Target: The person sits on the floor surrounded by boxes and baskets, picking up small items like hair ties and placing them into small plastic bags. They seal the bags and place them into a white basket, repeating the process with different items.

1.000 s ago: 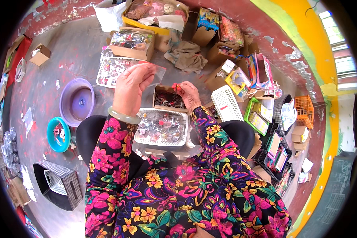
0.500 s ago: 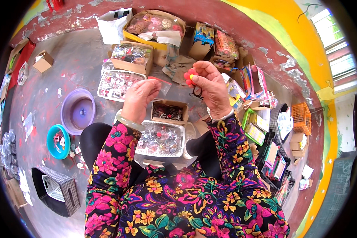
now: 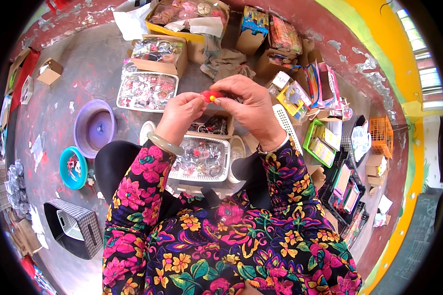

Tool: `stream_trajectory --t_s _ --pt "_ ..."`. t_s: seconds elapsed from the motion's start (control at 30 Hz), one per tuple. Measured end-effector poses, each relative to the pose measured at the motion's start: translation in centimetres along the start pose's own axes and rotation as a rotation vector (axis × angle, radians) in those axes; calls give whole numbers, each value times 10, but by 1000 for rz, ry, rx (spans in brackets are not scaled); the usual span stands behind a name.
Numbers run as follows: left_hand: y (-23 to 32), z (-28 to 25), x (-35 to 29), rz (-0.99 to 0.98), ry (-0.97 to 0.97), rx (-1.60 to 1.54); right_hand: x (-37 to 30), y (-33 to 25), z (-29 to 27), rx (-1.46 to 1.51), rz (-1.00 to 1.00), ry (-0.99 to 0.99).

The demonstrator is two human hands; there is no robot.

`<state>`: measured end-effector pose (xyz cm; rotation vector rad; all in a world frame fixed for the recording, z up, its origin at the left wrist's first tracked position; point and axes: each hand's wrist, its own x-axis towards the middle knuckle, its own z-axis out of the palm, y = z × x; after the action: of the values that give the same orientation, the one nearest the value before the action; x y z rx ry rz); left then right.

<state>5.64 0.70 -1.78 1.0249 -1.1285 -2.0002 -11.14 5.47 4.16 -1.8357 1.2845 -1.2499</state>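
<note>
My left hand (image 3: 181, 114) and my right hand (image 3: 251, 109) meet in front of me, fingertips almost touching. Pinched in the right fingers is a red flower hair tie (image 3: 212, 97) with a yellow centre; its black loop is hidden now. The left fingers are pressed together at the flower's edge. The small clear plastic bag they held a moment ago is hard to make out. Below the hands are a cardboard box (image 3: 231, 129) of dark items and a white plastic basket (image 3: 227, 164) of small packaged pieces.
A second white basket (image 3: 119, 98), an open carton (image 3: 181, 61) and a large yellow-edged box (image 3: 194, 40) stand ahead. Purple (image 3: 114, 123) and turquoise (image 3: 85, 172) basins sit left, near a checkered bin (image 3: 91, 236). Black crates (image 3: 362, 189) and a green tray (image 3: 310, 135) stand right.
My right hand has moved left and down with the hair tie, up to my left hand. The plastic bag, plain to see before in the left fingers, is now mostly hidden.
</note>
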Motion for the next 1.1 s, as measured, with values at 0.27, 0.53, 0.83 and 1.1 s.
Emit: stream_trajectory --t_s 0.27,0.53,0.83,1.1 --pt "-4 4 3 16 -14 126 -3 8 2 -262 -50 48" --pt "0 3 -3 -16 -39 54 -2 12 5 -266 -85 -1" --pt "11 8 -12 -35 -188 -49 -4 12 -1 -67 163 -45" --pt "7 8 -9 -76 -137 -36 -4 12 -3 -7 235 -101"
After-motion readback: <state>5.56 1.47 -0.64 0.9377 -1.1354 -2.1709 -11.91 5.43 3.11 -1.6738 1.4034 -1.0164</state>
